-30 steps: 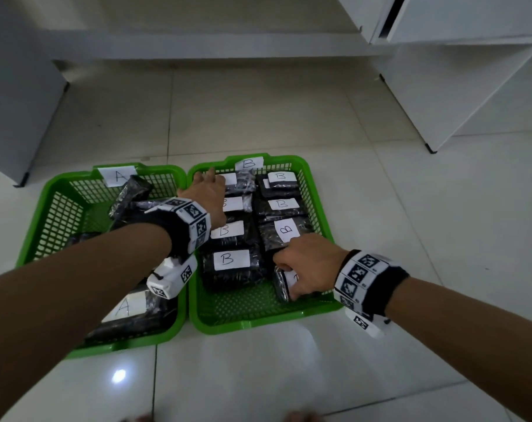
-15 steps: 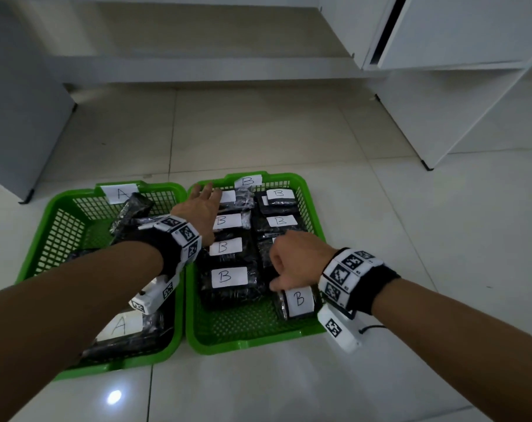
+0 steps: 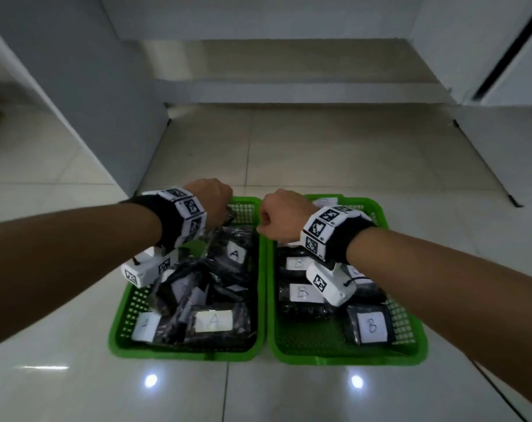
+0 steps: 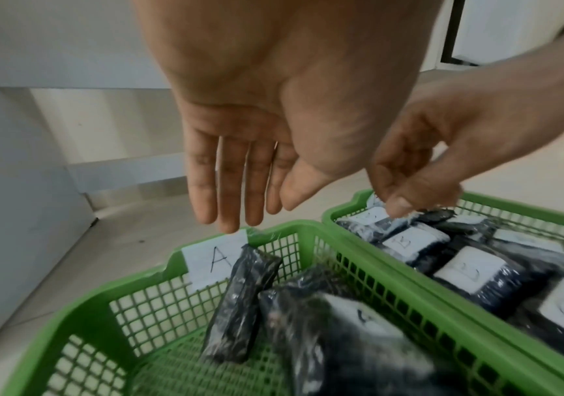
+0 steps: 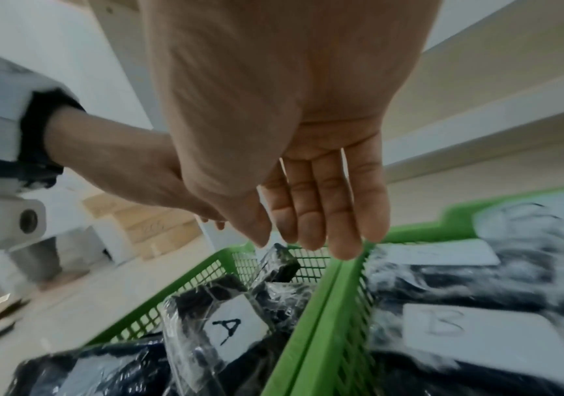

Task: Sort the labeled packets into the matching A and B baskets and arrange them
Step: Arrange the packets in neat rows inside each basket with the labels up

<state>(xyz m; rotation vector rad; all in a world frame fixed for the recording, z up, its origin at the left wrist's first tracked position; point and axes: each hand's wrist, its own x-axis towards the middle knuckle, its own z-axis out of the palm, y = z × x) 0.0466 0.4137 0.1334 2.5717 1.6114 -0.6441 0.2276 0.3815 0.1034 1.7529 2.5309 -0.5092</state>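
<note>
Hidden in the head view behind the right wrist's band: most of the far packets in the B basket. Smeared by blur in the right wrist view: the basket's tag, letter unreadable. Cut off at the frame edges: both forearms. Faint beyond reading: the near-left packet label in the A basket.

We look down on a glossy pale tiled floor showing two small bright light reflections. A low white shelf runs along the floor's far edge, with white cabinet panels standing at both ends of it.
</note>
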